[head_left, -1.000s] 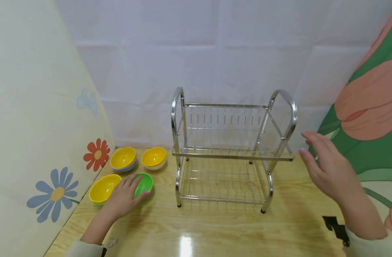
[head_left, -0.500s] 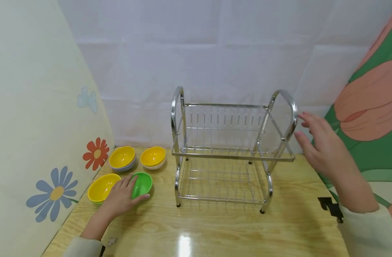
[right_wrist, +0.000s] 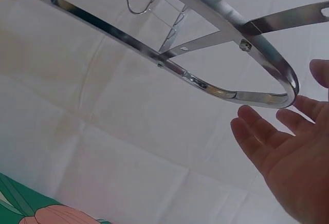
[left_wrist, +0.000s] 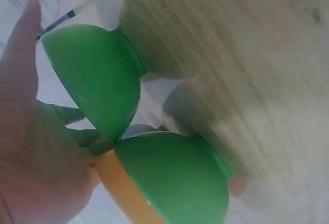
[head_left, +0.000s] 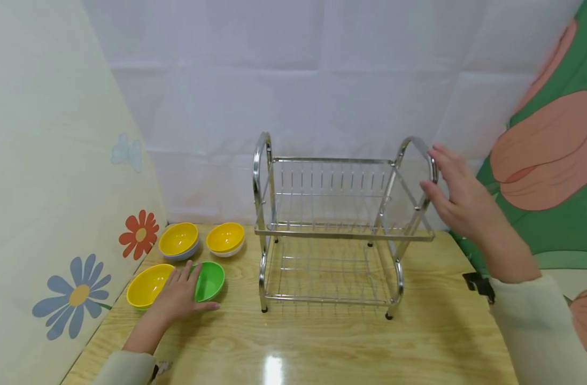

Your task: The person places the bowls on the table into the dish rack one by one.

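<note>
My left hand (head_left: 176,297) lies over the left side of a green bowl (head_left: 211,282), fingers extended across its rim and thumb stretched out to the right. In the left wrist view the thumb stands apart from the green bowl (left_wrist: 97,75), while the other fingers are partly hidden behind it. Right beside it is a stack of a yellow bowl (head_left: 148,286) in a green one, partly covered by the hand. My right hand (head_left: 466,206) is at the right upright of a two-tier chrome dish rack (head_left: 344,235), fingers spread and curved loosely around the bar (right_wrist: 262,98) without gripping it.
Behind the green bowl are two more stacks: a yellow bowl (head_left: 179,239) in a blue-grey one, and a yellow bowl (head_left: 226,238) in a white one. Printed sheets flank the wooden table (head_left: 322,347), and a white sheet (head_left: 216,107) hangs behind. A black clip (head_left: 478,286) is at the right edge.
My right hand has moved left and up to the rack's right upright. My left hand stays at the green bowl, its thumb now lower and farther from the rim. The view has shifted slightly.
</note>
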A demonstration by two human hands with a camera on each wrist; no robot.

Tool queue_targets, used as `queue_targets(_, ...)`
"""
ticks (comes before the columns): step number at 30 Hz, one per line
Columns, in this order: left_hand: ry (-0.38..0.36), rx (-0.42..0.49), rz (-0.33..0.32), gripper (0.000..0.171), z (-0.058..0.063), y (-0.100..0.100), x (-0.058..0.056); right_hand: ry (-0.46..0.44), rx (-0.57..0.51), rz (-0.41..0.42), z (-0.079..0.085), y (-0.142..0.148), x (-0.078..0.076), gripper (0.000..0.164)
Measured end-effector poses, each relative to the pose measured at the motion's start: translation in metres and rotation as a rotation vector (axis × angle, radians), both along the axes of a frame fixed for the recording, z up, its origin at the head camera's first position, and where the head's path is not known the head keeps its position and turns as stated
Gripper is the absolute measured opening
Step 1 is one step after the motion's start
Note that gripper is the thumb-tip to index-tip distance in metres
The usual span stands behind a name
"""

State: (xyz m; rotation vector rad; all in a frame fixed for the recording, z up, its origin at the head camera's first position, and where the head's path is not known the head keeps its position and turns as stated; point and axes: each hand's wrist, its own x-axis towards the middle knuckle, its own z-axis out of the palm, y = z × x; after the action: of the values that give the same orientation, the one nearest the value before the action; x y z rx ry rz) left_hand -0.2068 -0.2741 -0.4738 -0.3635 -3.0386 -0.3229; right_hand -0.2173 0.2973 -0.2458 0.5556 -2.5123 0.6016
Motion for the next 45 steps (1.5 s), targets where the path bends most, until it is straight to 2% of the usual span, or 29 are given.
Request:
queue_targets(5, -0.006, -0.021, -0.016, 0.126, -0.003, 0.002, -0.006, -0.022, 0.032, 0.019, -0.003, 0.001, -0.016, 0.065)
queue_targets(12, -0.001, -0.017, -0.047, 0.127, -0.001, 0.009, -0.006, -0.012, 0.034, 0.024, -0.006, 0.004, -0.027, 0.065)
queue_targets(17, 0.001, 0.002, -0.051, 0.126, 0.000, 0.012, -0.007, 0.025, 0.056, -0.004, -0.006, 0.002, -0.029, 0.064)
queue_targets(23, -0.048, 0.003, -0.034, 0.129, 0.001, 0.014, -0.010, 0.091, 0.076, -0.030, -0.008, 0.000, -0.030, 0.065)
queue_targets(30, -0.106, 0.033, -0.013, 0.131, -0.009, 0.014, -0.014, 0.169, 0.047, -0.016, -0.013, -0.001, -0.034, 0.062)
queue_targets(35, -0.098, 0.079, 0.006, 0.128, -0.016, 0.017, -0.014, 0.233, 0.031, 0.010, -0.015, -0.003, -0.037, 0.061)
queue_targets(40, -0.074, 0.116, -0.009, 0.126, -0.018, 0.018, -0.014, 0.297, 0.048, 0.018, -0.017, -0.003, -0.040, 0.062)
queue_targets(45, -0.080, 0.128, -0.010, 0.128, -0.021, 0.018, -0.013, 0.295, 0.044, 0.012, -0.020, -0.003, -0.040, 0.063)
